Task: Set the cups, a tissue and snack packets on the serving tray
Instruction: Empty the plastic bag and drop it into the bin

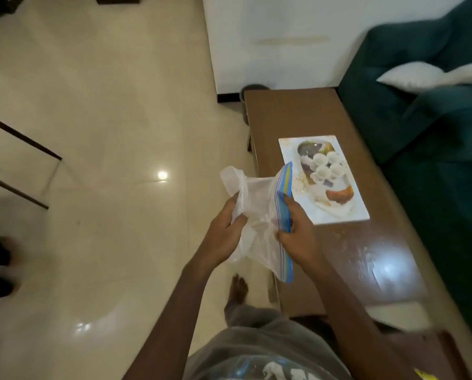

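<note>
A rectangular serving tray with a printed food picture lies on the brown wooden table. Several small white cups stand together on its far half. Both my hands hold a clear zip-top plastic bag with a blue and yellow seal strip, in the air left of the tray over the table's edge. My left hand grips the bag's crumpled left side. My right hand grips the bag at the seal strip. What the bag contains cannot be made out.
A dark green sofa with a white cushion runs along the table's right side. Glossy cream floor tiles spread to the left, with chair legs at the far left. A yellow object peeks in at the bottom right.
</note>
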